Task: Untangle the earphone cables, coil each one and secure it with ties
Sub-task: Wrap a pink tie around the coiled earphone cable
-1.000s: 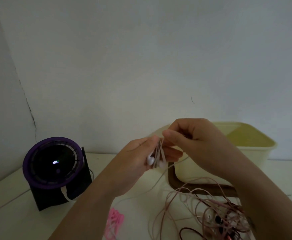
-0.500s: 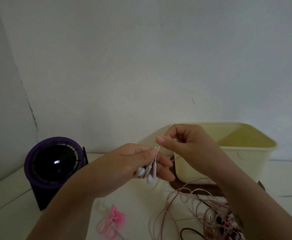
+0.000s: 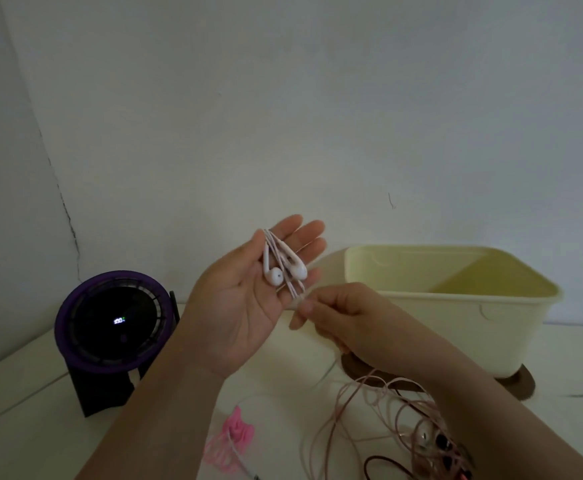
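Note:
My left hand (image 3: 245,296) is raised palm up with its fingers straight. Two white earbuds (image 3: 284,271) and their pale pink cable lie across the fingers. Just below them my right hand (image 3: 338,317) pinches that cable (image 3: 298,299) between thumb and forefinger. The cable runs down to a tangled heap of pink and dark earphone cables (image 3: 404,427) on the white table (image 3: 23,427) at the lower right. A small bundle of bright pink cable (image 3: 231,441) lies on the table under my left forearm.
A purple-rimmed black round fan with a lit display (image 3: 113,327) stands at the left. A cream plastic tub (image 3: 456,306) sits on a brown mat (image 3: 522,384) at the right, against the white wall.
My left hand has turned palm up and opened, so the earbuds now lie on its fingers. My right hand has dropped from above the earbuds to below them, still pinching the cable.

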`<state>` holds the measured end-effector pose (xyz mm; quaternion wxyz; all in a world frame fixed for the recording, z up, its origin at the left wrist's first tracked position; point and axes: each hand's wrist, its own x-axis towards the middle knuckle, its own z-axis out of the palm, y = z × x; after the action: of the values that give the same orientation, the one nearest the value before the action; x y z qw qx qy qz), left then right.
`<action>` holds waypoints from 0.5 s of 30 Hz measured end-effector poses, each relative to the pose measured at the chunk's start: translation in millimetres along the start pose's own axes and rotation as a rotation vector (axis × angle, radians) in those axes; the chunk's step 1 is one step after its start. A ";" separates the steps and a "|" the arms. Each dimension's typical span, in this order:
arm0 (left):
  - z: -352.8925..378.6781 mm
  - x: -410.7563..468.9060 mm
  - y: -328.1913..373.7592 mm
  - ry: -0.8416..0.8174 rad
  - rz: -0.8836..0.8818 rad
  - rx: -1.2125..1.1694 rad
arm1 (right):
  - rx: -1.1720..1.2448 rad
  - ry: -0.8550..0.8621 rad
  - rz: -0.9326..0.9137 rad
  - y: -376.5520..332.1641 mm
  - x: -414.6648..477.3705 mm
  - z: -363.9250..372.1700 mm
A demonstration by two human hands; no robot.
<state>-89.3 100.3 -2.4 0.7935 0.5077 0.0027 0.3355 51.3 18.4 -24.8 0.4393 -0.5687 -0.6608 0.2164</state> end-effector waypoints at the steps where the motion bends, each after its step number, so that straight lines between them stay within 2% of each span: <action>1: -1.6 0.4 -1.5 0.041 0.068 0.052 | -0.049 -0.042 -0.001 -3.0 -1.8 -0.4; 5: -10.6 8.7 -10.5 0.162 0.139 0.428 | -0.064 -0.076 -0.022 -16.9 -7.3 -11.6; 8: -19.8 6.2 -11.3 0.123 0.118 0.809 | 0.025 -0.011 -0.077 -26.9 -11.0 -22.7; 10: -18.6 0.9 -13.3 0.044 0.067 0.962 | 0.083 0.056 -0.090 -28.8 -12.1 -28.3; 12: -13.5 -3.5 -15.5 -0.051 -0.026 0.921 | 0.119 0.131 -0.084 -26.0 -10.9 -31.0; 15: -8.5 -7.4 -10.1 -0.198 -0.168 0.628 | 0.127 0.207 -0.070 -16.2 -5.4 -28.2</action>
<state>-92.6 100.6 -17.1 0.6197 0.7555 0.0706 0.2006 65.4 3.1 0.8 0.5476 -0.5359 -0.6162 0.1824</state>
